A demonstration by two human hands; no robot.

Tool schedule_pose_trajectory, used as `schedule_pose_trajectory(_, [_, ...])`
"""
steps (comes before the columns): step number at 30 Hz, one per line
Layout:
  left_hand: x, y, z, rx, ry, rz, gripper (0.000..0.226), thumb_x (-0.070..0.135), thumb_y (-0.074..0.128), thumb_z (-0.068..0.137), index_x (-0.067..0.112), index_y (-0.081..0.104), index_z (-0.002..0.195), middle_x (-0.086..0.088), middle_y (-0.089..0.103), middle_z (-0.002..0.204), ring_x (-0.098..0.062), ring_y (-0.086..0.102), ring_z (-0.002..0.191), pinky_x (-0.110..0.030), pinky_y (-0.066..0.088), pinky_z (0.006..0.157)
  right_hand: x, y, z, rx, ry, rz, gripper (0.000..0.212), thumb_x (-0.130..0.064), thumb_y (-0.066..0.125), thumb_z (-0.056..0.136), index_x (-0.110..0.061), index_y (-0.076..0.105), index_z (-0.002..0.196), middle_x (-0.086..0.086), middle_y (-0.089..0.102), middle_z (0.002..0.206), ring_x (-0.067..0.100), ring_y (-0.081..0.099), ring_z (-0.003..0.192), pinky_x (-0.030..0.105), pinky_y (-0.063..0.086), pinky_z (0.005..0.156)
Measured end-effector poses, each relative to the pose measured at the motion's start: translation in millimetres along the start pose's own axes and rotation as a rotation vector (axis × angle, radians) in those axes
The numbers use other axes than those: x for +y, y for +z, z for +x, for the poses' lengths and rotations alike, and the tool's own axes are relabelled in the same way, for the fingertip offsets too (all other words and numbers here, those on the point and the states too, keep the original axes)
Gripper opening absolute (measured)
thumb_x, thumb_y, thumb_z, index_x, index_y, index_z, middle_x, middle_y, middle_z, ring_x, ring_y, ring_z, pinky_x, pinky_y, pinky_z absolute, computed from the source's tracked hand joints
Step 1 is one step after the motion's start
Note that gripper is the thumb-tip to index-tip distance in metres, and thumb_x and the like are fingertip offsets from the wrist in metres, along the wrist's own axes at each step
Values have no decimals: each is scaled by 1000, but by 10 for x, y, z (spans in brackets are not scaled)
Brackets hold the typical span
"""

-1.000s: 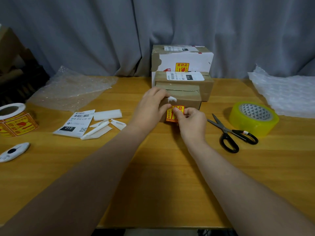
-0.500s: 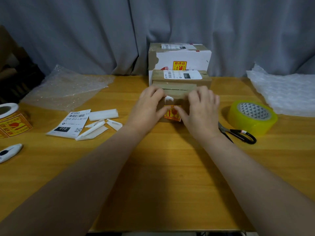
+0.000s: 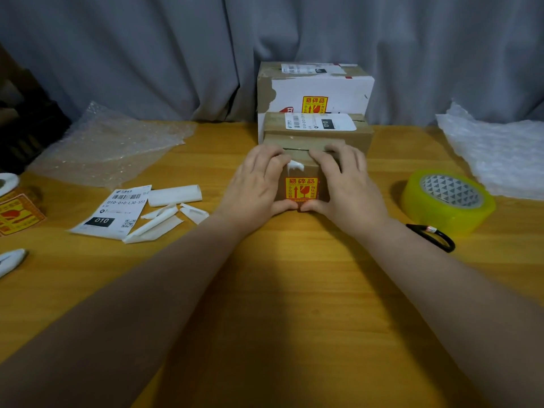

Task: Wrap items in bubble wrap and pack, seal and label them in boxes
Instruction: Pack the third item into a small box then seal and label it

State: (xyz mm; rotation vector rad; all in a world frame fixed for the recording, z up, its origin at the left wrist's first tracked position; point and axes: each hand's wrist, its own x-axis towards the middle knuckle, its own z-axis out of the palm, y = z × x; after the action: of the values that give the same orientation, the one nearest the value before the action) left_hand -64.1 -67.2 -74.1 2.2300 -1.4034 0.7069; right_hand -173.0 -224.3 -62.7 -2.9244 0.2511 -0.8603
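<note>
Head view, small box clasped between left hand and right hand, thumbs meeting under its fragile sticker

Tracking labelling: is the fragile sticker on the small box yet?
On: the fragile sticker lies flat on the small box front; left hand and right hand grip the box.

Head-worn view, forward-down, close over table.
</note>
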Motion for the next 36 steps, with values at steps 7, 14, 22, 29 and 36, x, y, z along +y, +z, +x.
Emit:
schedule_pose_trajectory(7, [52,-179,100,10,-41,-71,42,32,71,80,7,57,111,-11,54,113,-27,45,109,-36,40,89,51,-86,43,12,-10,151,66,-36,76,76,-19,52,135,7,49,128,29,35,124,39,37,100])
schedule_pose_trajectory(14, [115,-264,112,-28,-95,-138,30,28,62,88,9,55,111,-5,49,113,-17,39,105,-27,37,85,26,-245,25,-164,12,248,80,-58,67,76,-23,39,143,0,31,138,16,22,132,29,30,101])
schedule_pose_trajectory(22, [188,-267,91,-28,-160,-120,38,31,62,88,11,51,117,-4,45,121,-16,37,114,-19,28,87,-67,-50,-41,-30,20,127,77,-23,77,77,-14,38,142,12,30,144,28,22,139,42,32,110])
schedule_pose_trajectory(29, [250,-168,93,33,-179,-68,43,33,70,81,5,53,108,-12,48,114,-25,41,110,-29,38,86,-64,-82,-28,-32,51,207,76,-44,72,79,-20,39,142,6,30,144,24,21,139,37,30,108])
schedule_pose_trajectory(36, [220,-257,98,10,-172,-153,21,26,57,92,9,57,104,-4,49,111,-17,39,108,-23,32,84,-128,-53,-10,-36,77,149,68,-24,73,80,-15,42,140,11,32,143,27,23,138,39,31,110])
